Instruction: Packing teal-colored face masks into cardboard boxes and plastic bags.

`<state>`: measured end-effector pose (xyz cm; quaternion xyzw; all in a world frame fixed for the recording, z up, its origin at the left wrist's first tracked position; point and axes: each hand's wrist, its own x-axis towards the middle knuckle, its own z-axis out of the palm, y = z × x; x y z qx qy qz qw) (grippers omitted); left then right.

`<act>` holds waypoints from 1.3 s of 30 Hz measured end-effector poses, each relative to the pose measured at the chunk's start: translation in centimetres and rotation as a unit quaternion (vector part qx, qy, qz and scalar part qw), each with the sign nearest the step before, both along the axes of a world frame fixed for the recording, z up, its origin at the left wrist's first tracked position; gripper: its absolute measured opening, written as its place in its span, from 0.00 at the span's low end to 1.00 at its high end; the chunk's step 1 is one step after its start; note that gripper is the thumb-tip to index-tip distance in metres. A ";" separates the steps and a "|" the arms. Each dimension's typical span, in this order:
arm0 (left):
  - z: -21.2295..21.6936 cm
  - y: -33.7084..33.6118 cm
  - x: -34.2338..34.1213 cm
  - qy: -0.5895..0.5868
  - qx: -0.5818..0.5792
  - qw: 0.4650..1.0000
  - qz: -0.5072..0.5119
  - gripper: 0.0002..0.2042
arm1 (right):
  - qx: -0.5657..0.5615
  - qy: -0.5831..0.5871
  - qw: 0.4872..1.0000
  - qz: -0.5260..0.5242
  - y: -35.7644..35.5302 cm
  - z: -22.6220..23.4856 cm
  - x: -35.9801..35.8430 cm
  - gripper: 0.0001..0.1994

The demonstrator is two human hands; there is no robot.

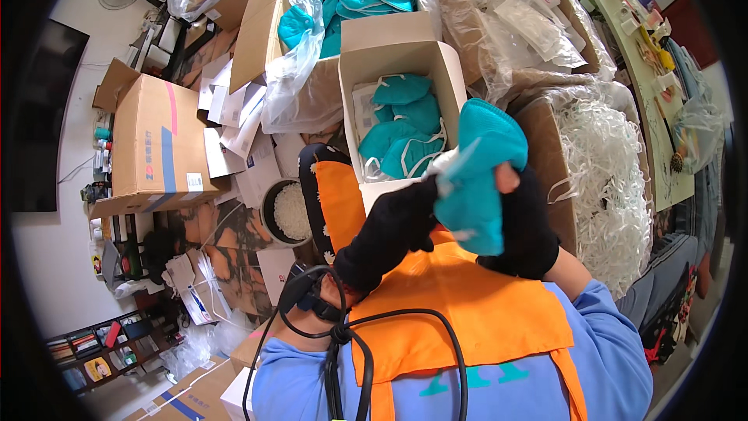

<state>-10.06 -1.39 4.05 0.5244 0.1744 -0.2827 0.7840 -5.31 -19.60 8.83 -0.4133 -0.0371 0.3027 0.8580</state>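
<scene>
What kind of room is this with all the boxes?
Probably a small packing room. A white box is filled with teal face masks, cardboard cartons are stacked about, and gloved hands hold another teal mask.

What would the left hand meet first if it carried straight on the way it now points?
Probably the teal mask, which the left hand already touches while the right hand grips it. Beyond lies the white box of masks, though depth is unclear.

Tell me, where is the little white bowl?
In the head view, the white bowl sits left of centre, beside the orange cloth and below the brown cardboard box.
</scene>
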 end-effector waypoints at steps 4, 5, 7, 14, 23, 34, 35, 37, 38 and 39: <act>1.8 1.1 -1.0 -0.368 0.117 0.902 -0.194 0.08 | -0.073 -0.074 0.990 0.094 -3.0 -0.2 -0.7 0.20; 2.2 2.0 -1.3 -0.385 0.121 0.883 -0.239 0.08 | -0.087 -0.041 0.976 0.194 -4.1 0.1 -1.2 0.19; 3.3 3.0 -1.9 -0.397 0.130 0.865 -0.277 0.09 | -0.104 -0.093 0.944 0.298 -5.1 1.2 -1.3 0.21; 3.8 4.2 -4.7 -0.381 0.178 0.853 -0.310 0.11 | -0.049 -0.239 0.878 0.412 -5.6 1.3 0.3 0.20; 3.9 5.0 -7.1 -0.367 0.238 0.843 -0.312 0.11 | -0.103 -0.108 0.887 0.438 -8.2 1.7 -0.2 0.27; 0.4 0.9 -2.1 -0.052 0.089 0.992 -0.068 0.09 | -0.142 -0.120 0.982 0.025 1.3 0.2 0.6 0.21; 0.3 0.8 -2.1 -0.068 0.081 0.993 -0.045 0.10 | -0.145 -0.119 0.982 0.020 1.6 0.1 0.6 0.21; 0.1 0.9 -2.0 -0.083 0.075 0.994 -0.021 0.10 | -0.140 -0.043 0.989 -0.001 2.3 -0.3 0.7 0.18; 0.1 0.8 -1.9 -0.149 0.121 0.981 -0.022 0.10 | -0.136 -0.004 0.991 -0.011 2.5 -0.5 0.7 0.17; 0.0 0.8 -1.7 -0.215 0.166 0.962 -0.024 0.10 | -0.111 0.010 0.993 -0.024 2.7 -0.8 0.5 0.17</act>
